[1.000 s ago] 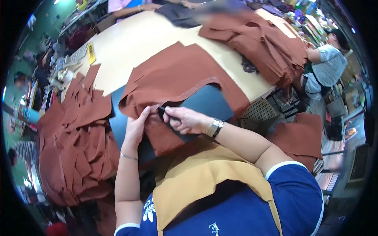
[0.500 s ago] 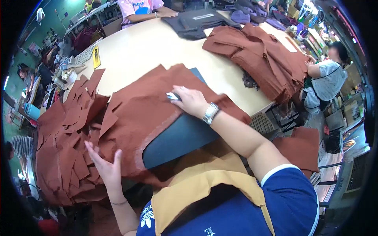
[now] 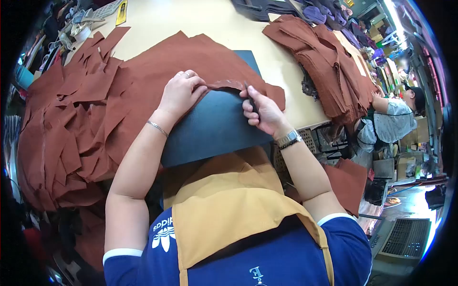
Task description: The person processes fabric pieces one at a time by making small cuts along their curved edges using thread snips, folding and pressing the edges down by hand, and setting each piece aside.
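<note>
A large piece of rust-brown fabric (image 3: 157,62) lies over a dark board (image 3: 210,126) at the table's near edge. Its curved edge crosses the board between my hands. My left hand (image 3: 181,90) has its fingers pinched at that edge, on the left part of the curve. Wrapped round a slim dark tool (image 3: 253,102) is my right hand (image 3: 267,114), near the right part of the fabric edge. The tool's tip is beside the fabric; its exact kind is too small to tell.
Loose rust-brown pieces (image 3: 86,105) are heaped at the left. A folded rust-brown stack (image 3: 329,71) lies on the pale table (image 3: 229,31) at the right, with a person (image 3: 393,117) beside it. Dark garments (image 3: 272,9) lie at the back.
My left hand has moved from the scrap heap to the fabric edge. My right hand has come down and right with the tool. The fabric's curved edge now lies further from me, baring more board.
</note>
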A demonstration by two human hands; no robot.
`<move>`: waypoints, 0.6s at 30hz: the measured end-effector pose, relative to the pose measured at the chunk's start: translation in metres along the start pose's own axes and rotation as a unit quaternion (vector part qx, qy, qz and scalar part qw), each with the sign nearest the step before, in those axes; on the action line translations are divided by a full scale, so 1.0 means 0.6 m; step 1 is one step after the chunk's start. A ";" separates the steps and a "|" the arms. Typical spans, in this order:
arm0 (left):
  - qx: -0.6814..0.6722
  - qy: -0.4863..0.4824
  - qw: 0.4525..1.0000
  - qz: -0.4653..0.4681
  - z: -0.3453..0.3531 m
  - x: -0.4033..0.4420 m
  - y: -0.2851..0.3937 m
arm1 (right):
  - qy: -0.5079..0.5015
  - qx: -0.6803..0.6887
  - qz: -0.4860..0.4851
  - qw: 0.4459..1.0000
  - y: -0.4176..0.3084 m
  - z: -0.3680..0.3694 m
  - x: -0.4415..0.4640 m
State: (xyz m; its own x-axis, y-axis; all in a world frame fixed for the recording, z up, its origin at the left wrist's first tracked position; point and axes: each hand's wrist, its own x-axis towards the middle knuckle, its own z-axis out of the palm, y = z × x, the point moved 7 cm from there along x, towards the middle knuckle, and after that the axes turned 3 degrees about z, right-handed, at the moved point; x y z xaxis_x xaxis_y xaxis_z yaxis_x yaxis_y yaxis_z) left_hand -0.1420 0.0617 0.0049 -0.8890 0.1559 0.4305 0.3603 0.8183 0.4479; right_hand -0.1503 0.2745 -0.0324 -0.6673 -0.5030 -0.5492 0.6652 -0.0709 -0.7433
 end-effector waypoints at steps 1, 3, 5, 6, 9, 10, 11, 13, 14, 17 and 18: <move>-0.007 0.013 1.000 -0.003 0.001 -0.004 -0.003 | -0.020 0.016 0.036 0.999 0.017 0.005 -0.003; -0.018 0.028 0.999 -0.006 0.002 -0.007 -0.006 | -0.103 0.067 0.098 0.987 0.043 0.029 0.005; -0.045 0.046 0.998 -0.021 -0.004 -0.004 -0.010 | -0.128 0.089 0.140 0.978 0.052 0.053 0.013; -0.068 0.053 0.996 -0.034 -0.006 -0.004 -0.014 | -0.128 0.109 0.147 0.975 0.057 0.056 0.025; -0.100 0.069 0.992 -0.042 -0.005 -0.006 -0.023 | -0.112 0.120 0.123 0.979 0.049 0.060 0.048; -0.106 0.074 0.991 -0.038 -0.005 -0.006 -0.022 | -0.107 0.126 0.125 0.978 0.047 0.063 0.049; -0.108 0.071 0.991 -0.039 -0.004 -0.007 -0.022 | -0.106 0.131 0.124 0.978 0.045 0.064 0.052; -0.113 0.065 0.991 -0.038 -0.006 -0.007 -0.022 | -0.103 0.140 0.118 0.978 0.042 0.065 0.057; -0.114 0.061 0.991 -0.040 -0.005 -0.007 -0.022 | -0.090 0.131 0.109 0.981 0.038 0.067 0.056; -0.119 0.053 0.990 -0.045 -0.005 -0.006 -0.022 | -0.082 0.128 0.093 0.984 0.039 0.064 0.065; -0.122 0.050 0.990 -0.048 -0.005 -0.006 -0.022 | -0.076 0.119 0.087 0.986 0.038 0.063 0.066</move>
State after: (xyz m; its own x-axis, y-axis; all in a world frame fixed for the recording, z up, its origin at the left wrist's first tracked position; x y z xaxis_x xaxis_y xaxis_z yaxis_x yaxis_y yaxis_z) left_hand -0.1425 0.0489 -0.0004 -0.8940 0.0185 0.4477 0.3445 0.6673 0.6603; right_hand -0.1492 0.2205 -0.0566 -0.4900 -0.6477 -0.5835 0.8372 -0.1630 -0.5221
